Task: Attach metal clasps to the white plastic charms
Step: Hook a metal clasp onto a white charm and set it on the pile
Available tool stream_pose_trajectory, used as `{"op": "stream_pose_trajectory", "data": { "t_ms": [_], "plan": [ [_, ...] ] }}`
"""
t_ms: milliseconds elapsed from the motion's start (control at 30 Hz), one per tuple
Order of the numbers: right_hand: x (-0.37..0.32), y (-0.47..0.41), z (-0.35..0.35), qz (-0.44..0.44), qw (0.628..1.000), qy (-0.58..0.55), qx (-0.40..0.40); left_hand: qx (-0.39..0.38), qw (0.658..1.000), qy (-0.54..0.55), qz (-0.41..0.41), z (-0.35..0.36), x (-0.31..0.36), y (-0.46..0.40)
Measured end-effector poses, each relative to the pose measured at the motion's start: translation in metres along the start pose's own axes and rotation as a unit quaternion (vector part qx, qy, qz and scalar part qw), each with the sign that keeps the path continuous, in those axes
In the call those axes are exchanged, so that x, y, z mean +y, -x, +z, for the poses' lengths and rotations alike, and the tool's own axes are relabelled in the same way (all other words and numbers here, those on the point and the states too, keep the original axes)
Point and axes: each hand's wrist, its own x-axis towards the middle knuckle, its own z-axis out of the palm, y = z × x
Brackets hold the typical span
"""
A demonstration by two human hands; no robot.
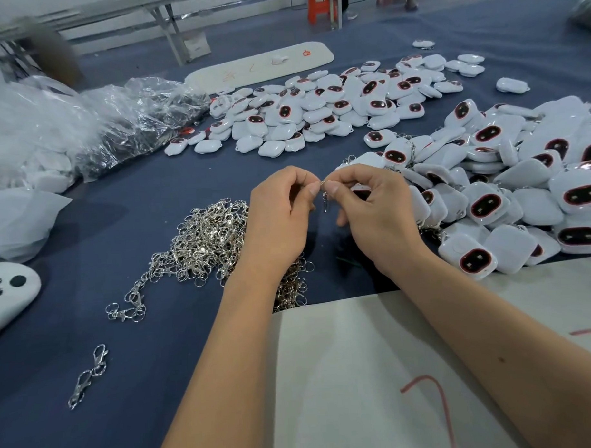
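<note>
Clear plastic bag (pixel 143 122) holding dark metal pieces, beyond the clasp heap (pixel 207 243). Just right of that heap, left hand (pixel 280 217) and right hand (pixel 374 207) pinching one clasp (pixel 325 201), hanging lengthwise downward. Farther right, white charms (pixel 507 196) piled on the surface (pixel 141 346).

Two bare hands, the left hand (pixel 280 207) and the right hand (pixel 370 204), meet above one dark blue cloth-covered table (pixel 142 380). White rounded plastic charms lie in two heaps, too many to count: one far heap (pixel 317 109) and one heap at the table's right (pixel 507 189). One tangled pile of silver metal clasps (pixel 207 243) lies left of the hands. Two loose linked silver clasps (pixel 88 375) lie near the table's front left.
</note>
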Motion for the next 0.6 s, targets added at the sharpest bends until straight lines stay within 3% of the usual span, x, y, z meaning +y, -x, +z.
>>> {"op": "stream_pose_trajectory", "data": {
  "t_ms": [367, 600],
  "plan": [
    [-0.0013, 0.0003, -0.0008, -0.002, 0.999, -0.011, -0.030, 0.017, 0.998, -0.035, 0.044, 0.0025, 0.0034, 0.0038],
    [-0.0015, 0.0003, 0.0022, -0.007, 0.999, -0.026, 0.037, 0.002, 0.992, -0.080, 0.097, 0.0003, 0.0022, 0.0028]
  ]
}}
